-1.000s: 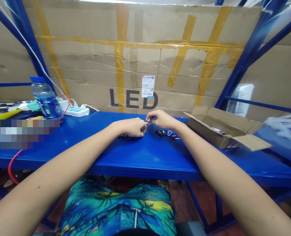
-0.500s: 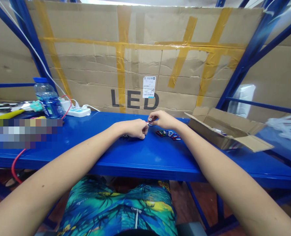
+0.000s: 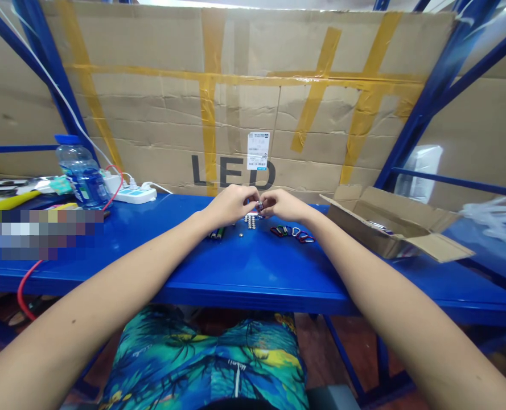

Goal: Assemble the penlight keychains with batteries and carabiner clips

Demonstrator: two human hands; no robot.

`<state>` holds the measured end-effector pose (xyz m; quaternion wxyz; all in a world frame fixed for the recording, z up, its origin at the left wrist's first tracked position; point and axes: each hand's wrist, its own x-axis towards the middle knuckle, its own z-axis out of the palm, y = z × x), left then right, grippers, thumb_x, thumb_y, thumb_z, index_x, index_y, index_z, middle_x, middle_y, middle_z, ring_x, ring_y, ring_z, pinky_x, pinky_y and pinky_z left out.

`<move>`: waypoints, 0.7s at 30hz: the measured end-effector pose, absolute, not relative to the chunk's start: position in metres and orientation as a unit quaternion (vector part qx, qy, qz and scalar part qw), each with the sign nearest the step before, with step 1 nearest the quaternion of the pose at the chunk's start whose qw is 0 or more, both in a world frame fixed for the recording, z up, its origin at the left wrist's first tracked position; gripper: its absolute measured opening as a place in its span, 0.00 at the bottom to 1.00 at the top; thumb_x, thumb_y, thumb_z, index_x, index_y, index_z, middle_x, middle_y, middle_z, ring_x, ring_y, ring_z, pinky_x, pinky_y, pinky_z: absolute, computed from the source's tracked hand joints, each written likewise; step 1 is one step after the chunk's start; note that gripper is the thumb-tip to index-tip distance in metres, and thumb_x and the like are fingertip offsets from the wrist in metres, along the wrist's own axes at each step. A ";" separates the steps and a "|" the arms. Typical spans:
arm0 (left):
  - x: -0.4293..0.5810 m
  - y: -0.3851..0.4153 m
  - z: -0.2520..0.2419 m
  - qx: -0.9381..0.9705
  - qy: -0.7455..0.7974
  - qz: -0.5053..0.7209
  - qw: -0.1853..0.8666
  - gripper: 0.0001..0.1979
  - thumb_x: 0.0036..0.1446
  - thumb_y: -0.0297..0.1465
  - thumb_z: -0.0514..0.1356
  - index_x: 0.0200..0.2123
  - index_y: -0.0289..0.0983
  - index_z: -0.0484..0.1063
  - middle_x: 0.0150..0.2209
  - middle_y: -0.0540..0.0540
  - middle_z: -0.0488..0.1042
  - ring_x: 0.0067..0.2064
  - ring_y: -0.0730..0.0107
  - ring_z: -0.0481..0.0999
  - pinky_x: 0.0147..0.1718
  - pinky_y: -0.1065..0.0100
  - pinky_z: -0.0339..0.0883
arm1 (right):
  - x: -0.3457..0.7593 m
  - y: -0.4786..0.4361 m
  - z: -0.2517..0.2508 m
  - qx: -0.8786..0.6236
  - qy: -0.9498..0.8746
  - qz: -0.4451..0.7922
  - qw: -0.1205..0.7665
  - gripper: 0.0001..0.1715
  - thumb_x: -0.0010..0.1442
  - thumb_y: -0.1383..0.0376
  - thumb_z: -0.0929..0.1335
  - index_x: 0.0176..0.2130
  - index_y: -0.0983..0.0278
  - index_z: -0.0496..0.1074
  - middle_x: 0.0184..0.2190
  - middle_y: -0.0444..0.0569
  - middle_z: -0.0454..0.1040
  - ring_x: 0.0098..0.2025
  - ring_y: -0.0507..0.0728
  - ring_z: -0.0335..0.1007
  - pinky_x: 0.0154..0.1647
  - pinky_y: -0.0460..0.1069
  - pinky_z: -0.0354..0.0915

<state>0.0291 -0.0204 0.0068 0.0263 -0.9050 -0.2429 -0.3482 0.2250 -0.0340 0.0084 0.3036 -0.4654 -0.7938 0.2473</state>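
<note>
My left hand (image 3: pixel 231 204) and my right hand (image 3: pixel 280 204) meet above the blue table (image 3: pixel 256 267), fingertips pinched together on a small metal part (image 3: pixel 260 206) held between them. Just under the hands lie several small silver pieces (image 3: pixel 250 220) in a cluster. To the left of them rest two small dark cylinders (image 3: pixel 217 232). Coloured carabiner clips (image 3: pixel 292 232) lie in a row on the table below my right wrist.
An open cardboard box (image 3: pixel 389 219) sits at the right. At the back left stand a water bottle (image 3: pixel 83 176) and a white power strip (image 3: pixel 135 193) with a red cable. Taped cardboard marked LED (image 3: pixel 235 102) walls the back. Blue rack posts flank both sides.
My left hand lifted off the table and moved up and right to meet my right hand, uncovering the silver pieces and dark cylinders beneath it.
</note>
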 end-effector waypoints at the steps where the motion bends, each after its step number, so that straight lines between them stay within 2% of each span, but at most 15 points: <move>1: 0.030 -0.020 0.006 -0.905 -0.234 -0.354 0.031 0.08 0.59 0.28 0.56 0.37 0.36 0.76 0.34 0.45 0.80 0.34 0.70 0.75 0.35 0.68 0.64 | 0.224 -0.035 0.009 -0.459 -0.793 0.257 0.307 0.10 0.48 0.77 0.68 0.31 0.65 0.72 0.27 0.46 0.75 0.31 0.54 0.71 0.34 0.50 0.67; 8: 0.032 -0.019 0.002 -0.910 -0.226 -0.342 0.058 0.10 0.59 0.28 0.55 0.38 0.37 0.77 0.36 0.44 0.80 0.38 0.67 0.76 0.39 0.65 0.66 | 0.226 -0.031 0.006 -0.435 -0.785 0.298 0.326 0.10 0.49 0.76 0.69 0.32 0.65 0.73 0.28 0.46 0.76 0.33 0.54 0.72 0.37 0.49 0.70; 12: 0.027 -0.024 0.008 -0.917 -0.235 -0.320 0.042 0.11 0.57 0.28 0.55 0.39 0.37 0.76 0.35 0.45 0.79 0.35 0.69 0.75 0.35 0.67 0.64 | 0.230 -0.024 0.003 -0.445 -0.805 0.233 0.316 0.08 0.48 0.75 0.70 0.32 0.65 0.73 0.29 0.46 0.76 0.34 0.54 0.72 0.36 0.49 0.68; 17: 0.014 -0.028 0.019 -0.955 -0.240 -0.172 0.017 0.08 0.49 0.27 0.57 0.30 0.37 0.77 0.29 0.47 0.78 0.28 0.71 0.71 0.28 0.68 0.59 | 0.233 -0.022 0.002 -0.468 -0.822 0.142 0.292 0.08 0.49 0.76 0.68 0.31 0.65 0.73 0.29 0.47 0.75 0.32 0.54 0.69 0.35 0.49 0.65; 21: 0.009 -0.031 0.021 -0.956 -0.278 -0.091 -0.019 0.10 0.43 0.29 0.61 0.31 0.41 0.80 0.29 0.48 0.78 0.27 0.69 0.71 0.26 0.68 0.59 | 0.231 -0.024 0.003 -0.478 -0.817 0.135 0.293 0.09 0.48 0.77 0.68 0.31 0.65 0.73 0.29 0.47 0.75 0.32 0.54 0.69 0.35 0.48 0.64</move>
